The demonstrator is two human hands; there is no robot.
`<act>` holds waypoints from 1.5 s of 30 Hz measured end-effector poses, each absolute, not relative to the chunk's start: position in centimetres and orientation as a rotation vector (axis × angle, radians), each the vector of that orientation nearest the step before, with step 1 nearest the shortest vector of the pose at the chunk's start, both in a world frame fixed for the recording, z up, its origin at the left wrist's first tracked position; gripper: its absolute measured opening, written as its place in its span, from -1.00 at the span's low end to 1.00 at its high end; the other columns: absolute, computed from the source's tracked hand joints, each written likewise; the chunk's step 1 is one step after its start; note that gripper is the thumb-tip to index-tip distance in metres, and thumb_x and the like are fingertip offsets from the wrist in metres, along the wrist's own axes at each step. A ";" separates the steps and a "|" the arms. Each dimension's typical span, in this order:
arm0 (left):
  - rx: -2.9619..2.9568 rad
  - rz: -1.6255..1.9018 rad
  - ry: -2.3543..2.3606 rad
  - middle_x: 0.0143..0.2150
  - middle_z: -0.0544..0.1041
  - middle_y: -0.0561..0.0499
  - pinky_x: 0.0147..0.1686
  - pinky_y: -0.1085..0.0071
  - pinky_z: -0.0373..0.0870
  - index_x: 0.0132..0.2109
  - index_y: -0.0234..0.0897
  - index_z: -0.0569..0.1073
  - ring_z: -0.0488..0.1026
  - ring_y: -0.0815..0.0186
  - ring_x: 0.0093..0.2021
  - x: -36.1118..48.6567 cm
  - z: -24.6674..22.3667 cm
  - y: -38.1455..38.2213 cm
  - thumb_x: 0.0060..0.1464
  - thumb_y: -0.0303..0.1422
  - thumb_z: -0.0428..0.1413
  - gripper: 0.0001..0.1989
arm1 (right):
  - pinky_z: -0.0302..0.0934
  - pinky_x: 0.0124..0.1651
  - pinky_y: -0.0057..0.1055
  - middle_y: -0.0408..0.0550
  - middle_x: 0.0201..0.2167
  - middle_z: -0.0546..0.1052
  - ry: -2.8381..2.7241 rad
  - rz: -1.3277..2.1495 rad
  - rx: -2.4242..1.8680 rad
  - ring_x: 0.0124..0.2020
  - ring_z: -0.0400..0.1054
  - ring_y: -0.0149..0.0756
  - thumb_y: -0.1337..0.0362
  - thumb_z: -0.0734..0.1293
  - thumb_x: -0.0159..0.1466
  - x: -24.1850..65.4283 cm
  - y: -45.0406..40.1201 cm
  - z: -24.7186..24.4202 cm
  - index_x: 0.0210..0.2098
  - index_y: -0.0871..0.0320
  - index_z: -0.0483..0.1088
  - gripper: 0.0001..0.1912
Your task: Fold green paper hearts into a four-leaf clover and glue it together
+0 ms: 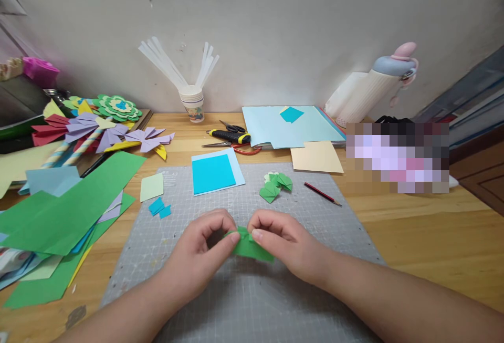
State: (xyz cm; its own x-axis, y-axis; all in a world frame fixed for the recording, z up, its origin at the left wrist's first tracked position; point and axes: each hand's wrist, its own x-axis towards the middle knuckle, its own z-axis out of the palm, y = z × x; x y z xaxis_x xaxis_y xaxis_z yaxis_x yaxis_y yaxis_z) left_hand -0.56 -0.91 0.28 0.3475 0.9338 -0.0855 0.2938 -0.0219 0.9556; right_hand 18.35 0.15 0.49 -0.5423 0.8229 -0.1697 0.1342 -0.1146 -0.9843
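Between my two hands is a small piece of green paper (254,251), creased along its upper edge and held above the grey cutting mat (315,301). My left hand (208,240) pinches its left end between thumb and forefinger. The thumb and fingers of my right hand (285,240) are closed on the upper right part. Just beyond my hands lie folded green paper pieces (275,186) in a cluster, with a pencil (323,194) to their right. Blue paper squares (214,175) are stacked farther left, near small blue scraps (159,207) and a pale green square (151,187).
Green paper sheets (79,206) and folded paper flowers (94,127) crowd the left side. Scissors (232,127) and a utility knife (228,136) lie behind the mat. Paper cups (192,104) holding white strips stand by the wall, and a bottle (374,91) leans at the right.
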 end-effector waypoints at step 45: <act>1.288 0.822 1.015 -0.40 0.45 0.06 -0.26 0.42 0.28 -0.42 -0.24 0.52 0.36 0.35 -0.32 -0.7 0.2 -0.3 -0.03 -0.33 0.22 -0.91 | -0.02 -0.44 -0.48 -0.23 -0.58 0.18 -1.813 1.430 -1.011 -0.52 0.05 -0.44 0.33 0.19 0.21 18.5 0.0 0.5 -0.50 0.15 0.22 -0.85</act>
State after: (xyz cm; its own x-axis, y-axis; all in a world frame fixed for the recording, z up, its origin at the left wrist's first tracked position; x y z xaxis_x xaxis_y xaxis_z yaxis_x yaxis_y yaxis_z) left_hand -0.73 -0.30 0.15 0.3606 0.9226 -0.1372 0.0573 0.1249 0.9905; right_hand 18.53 -0.05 0.47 -0.5220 0.8529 0.0053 0.1935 0.1244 -0.9732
